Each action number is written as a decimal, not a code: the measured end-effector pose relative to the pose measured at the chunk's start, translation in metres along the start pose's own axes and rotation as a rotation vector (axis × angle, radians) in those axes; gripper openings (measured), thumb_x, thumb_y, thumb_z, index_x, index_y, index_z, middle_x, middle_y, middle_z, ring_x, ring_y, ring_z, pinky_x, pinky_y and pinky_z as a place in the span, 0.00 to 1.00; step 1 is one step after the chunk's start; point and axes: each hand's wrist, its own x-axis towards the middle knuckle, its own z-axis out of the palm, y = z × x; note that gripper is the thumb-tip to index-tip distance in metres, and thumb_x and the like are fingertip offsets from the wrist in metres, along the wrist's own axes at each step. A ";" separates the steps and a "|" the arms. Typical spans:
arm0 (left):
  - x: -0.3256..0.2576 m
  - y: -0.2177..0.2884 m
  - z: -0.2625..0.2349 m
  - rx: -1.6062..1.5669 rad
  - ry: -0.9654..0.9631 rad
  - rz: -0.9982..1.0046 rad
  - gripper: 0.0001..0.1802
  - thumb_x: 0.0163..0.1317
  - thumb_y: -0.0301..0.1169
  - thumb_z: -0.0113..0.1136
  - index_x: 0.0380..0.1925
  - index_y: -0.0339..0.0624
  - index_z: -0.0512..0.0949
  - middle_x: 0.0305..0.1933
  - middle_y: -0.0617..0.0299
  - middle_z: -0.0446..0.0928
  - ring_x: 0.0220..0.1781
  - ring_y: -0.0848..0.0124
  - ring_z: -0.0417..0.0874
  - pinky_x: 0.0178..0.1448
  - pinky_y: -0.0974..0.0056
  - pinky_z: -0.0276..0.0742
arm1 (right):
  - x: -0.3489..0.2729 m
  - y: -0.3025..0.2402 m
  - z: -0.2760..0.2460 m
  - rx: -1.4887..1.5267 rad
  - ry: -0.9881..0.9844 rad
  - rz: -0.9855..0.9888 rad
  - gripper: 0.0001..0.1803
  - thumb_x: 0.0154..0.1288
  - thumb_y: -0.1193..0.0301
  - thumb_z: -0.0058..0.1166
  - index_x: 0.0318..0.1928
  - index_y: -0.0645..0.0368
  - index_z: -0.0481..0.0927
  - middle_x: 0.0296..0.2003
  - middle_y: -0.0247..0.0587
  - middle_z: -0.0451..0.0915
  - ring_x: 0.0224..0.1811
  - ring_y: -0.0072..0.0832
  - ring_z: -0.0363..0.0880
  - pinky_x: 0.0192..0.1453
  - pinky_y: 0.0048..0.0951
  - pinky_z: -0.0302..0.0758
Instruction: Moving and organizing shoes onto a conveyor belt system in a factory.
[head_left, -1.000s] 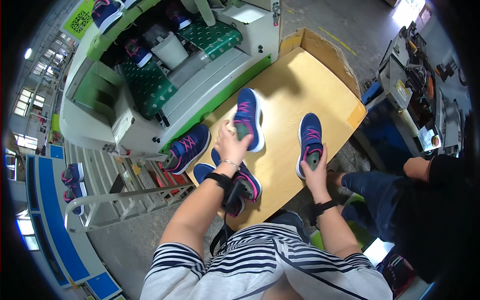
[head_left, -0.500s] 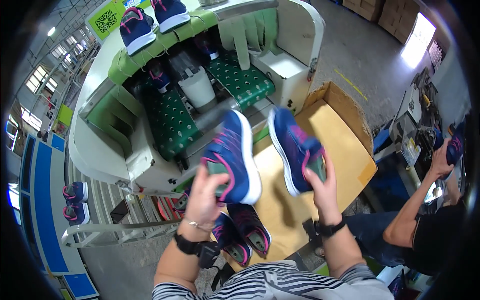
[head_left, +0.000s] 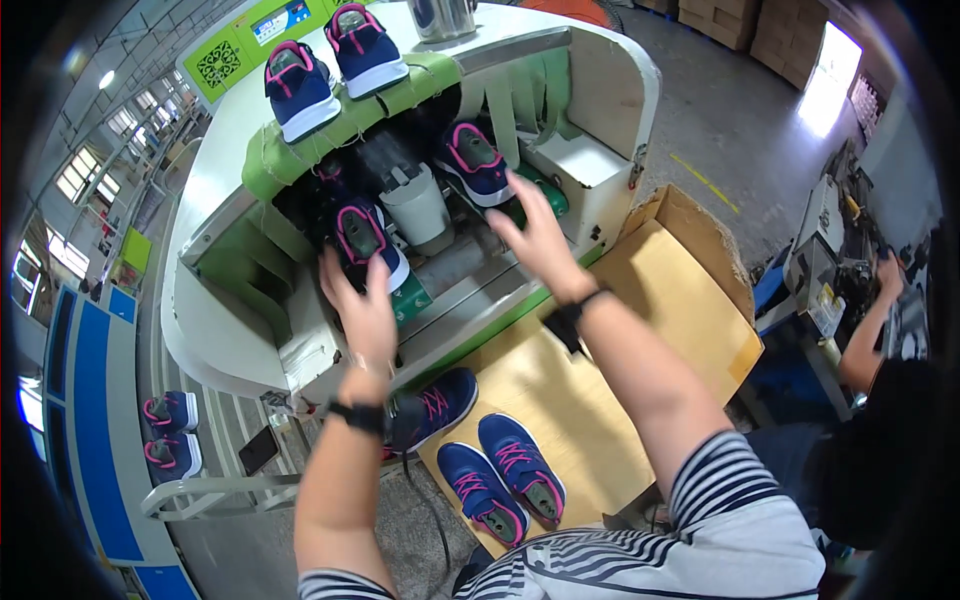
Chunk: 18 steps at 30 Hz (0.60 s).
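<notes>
- Left hand (head_left: 362, 305) rests on a navy-and-pink shoe (head_left: 362, 238) inside the green machine (head_left: 300, 150).
- Right hand (head_left: 540, 235), fingers spread, touches a second shoe (head_left: 472, 160) there.
- Hands apart.

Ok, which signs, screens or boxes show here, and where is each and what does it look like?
Green panel: top left of the machine, rectangular, white pattern.
Small screen: beside that panel, blue and white.
Cardboard boxes: top right on the floor, brown, stacked.
Open cardboard tray: right of the machine, tan.
</notes>
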 end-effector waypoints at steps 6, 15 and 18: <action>-0.221 0.021 -0.044 0.136 -1.262 0.503 0.32 0.64 0.48 0.60 0.67 0.53 0.71 0.74 0.54 0.63 0.76 0.43 0.58 0.72 0.36 0.55 | -0.385 -0.061 -0.159 -0.710 -0.719 0.474 0.37 0.69 0.54 0.52 0.74 0.50 0.58 0.74 0.52 0.55 0.77 0.51 0.53 0.76 0.59 0.51; -0.311 -0.011 -0.048 0.423 -1.192 0.841 0.32 0.57 0.52 0.65 0.58 0.46 0.76 0.76 0.49 0.58 0.78 0.36 0.47 0.74 0.31 0.42 | -0.627 -0.200 -0.216 -0.644 -0.499 1.715 0.20 0.63 0.60 0.54 0.49 0.60 0.81 0.46 0.52 0.84 0.50 0.49 0.82 0.54 0.46 0.77; -0.321 -0.003 -0.046 0.531 -1.211 0.737 0.32 0.60 0.52 0.62 0.60 0.46 0.75 0.78 0.49 0.54 0.80 0.41 0.42 0.75 0.30 0.34 | -0.704 -0.272 -0.186 -0.463 -0.063 1.659 0.21 0.63 0.59 0.55 0.50 0.60 0.81 0.44 0.52 0.84 0.50 0.48 0.82 0.54 0.44 0.77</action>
